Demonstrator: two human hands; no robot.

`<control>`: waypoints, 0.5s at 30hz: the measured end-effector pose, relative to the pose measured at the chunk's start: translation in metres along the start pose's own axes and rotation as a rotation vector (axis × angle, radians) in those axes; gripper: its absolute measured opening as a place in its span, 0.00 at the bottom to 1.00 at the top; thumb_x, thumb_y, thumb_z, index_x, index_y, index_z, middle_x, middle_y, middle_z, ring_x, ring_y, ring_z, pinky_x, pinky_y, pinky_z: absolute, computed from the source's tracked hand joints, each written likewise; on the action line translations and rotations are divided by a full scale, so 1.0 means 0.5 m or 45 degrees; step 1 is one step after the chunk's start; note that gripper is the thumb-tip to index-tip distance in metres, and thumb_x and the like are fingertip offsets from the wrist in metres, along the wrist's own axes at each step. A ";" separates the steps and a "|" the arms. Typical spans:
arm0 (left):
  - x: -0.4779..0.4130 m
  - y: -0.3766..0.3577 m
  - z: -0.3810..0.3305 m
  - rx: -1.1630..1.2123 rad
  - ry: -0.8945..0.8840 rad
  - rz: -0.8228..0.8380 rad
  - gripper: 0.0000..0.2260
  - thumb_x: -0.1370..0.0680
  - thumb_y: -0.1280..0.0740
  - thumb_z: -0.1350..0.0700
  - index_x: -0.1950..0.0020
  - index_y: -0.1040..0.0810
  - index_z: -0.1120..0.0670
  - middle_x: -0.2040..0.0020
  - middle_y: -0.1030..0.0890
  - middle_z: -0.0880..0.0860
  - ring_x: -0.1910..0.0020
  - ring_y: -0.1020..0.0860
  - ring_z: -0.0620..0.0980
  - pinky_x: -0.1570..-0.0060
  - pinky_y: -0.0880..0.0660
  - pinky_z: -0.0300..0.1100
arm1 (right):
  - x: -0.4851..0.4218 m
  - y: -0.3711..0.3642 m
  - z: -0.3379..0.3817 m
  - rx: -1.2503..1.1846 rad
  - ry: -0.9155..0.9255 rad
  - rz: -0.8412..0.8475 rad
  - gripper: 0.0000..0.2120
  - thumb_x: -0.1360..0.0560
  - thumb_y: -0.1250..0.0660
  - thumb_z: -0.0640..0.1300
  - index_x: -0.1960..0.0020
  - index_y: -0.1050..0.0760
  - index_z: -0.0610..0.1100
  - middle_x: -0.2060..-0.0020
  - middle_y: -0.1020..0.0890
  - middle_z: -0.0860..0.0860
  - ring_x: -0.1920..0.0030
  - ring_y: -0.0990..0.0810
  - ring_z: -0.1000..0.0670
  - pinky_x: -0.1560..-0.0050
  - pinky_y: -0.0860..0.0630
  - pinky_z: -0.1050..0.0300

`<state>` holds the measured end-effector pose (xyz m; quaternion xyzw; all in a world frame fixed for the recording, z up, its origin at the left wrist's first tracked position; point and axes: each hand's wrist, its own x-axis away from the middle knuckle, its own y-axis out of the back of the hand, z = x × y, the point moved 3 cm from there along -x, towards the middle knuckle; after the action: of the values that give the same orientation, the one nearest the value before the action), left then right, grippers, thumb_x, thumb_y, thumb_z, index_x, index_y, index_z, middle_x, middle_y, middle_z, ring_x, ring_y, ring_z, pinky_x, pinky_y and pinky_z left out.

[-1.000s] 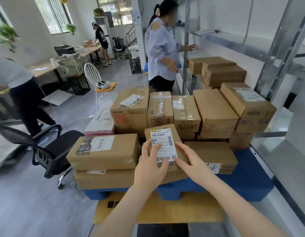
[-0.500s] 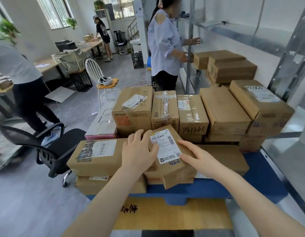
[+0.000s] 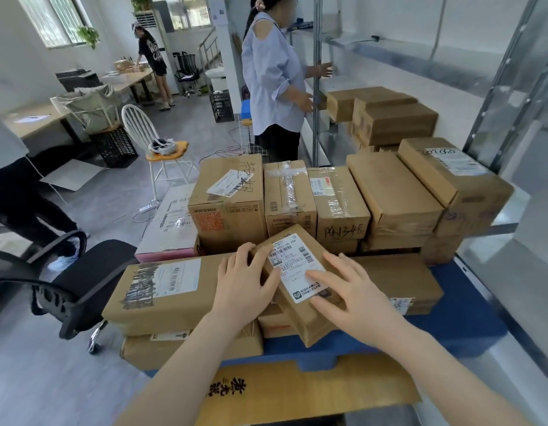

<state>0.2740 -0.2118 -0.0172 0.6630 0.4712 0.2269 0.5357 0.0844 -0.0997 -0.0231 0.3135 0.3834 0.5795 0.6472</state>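
A small brown parcel (image 3: 300,309) with a white shipping label lies tilted on top of other parcels at the front of a blue pallet (image 3: 469,324). My left hand (image 3: 245,284) holds its left side, with the thumb against the label's edge. My right hand (image 3: 352,290) lies flat on the label and the parcel's right part, fingers spread and straight. A long flat parcel (image 3: 168,293) with a scribbled-over label sits just left of it.
Several taped cartons (image 3: 340,201) fill the pallet behind. A person in a light blue shirt (image 3: 272,78) stands at the metal shelving (image 3: 389,50) behind the pile. A black office chair (image 3: 79,281) is at left, a white chair (image 3: 162,149) beyond. Flat cardboard (image 3: 297,392) lies by my arms.
The small parcel has turned and tilted further toward me. My right hand slid from its right edge onto the label. My left hand stayed on the left side. The camera moved closer.
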 end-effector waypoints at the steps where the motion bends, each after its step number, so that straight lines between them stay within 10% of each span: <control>1: 0.004 0.002 0.000 0.014 -0.006 -0.016 0.23 0.23 0.51 0.37 0.29 0.36 0.41 0.31 0.36 0.49 0.33 0.35 0.51 0.29 0.42 0.53 | -0.010 0.009 -0.012 -0.047 0.007 0.051 0.22 0.26 0.45 0.66 0.33 0.38 0.69 0.25 0.48 0.62 0.26 0.58 0.58 0.30 0.44 0.48; 15: 0.051 0.038 0.013 0.144 -0.287 -0.230 0.14 0.22 0.42 0.46 0.41 0.23 0.47 0.45 0.27 0.46 0.44 0.30 0.45 0.38 0.33 0.49 | -0.055 0.010 -0.055 -0.357 -0.286 -0.148 0.20 0.21 0.41 0.53 0.30 0.36 0.61 0.24 0.55 0.57 0.31 0.35 0.51 0.43 0.31 0.60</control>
<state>0.2982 -0.1924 -0.0070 0.6683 0.4779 0.0749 0.5651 0.0573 -0.1275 -0.0292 0.2603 0.2418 0.5502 0.7557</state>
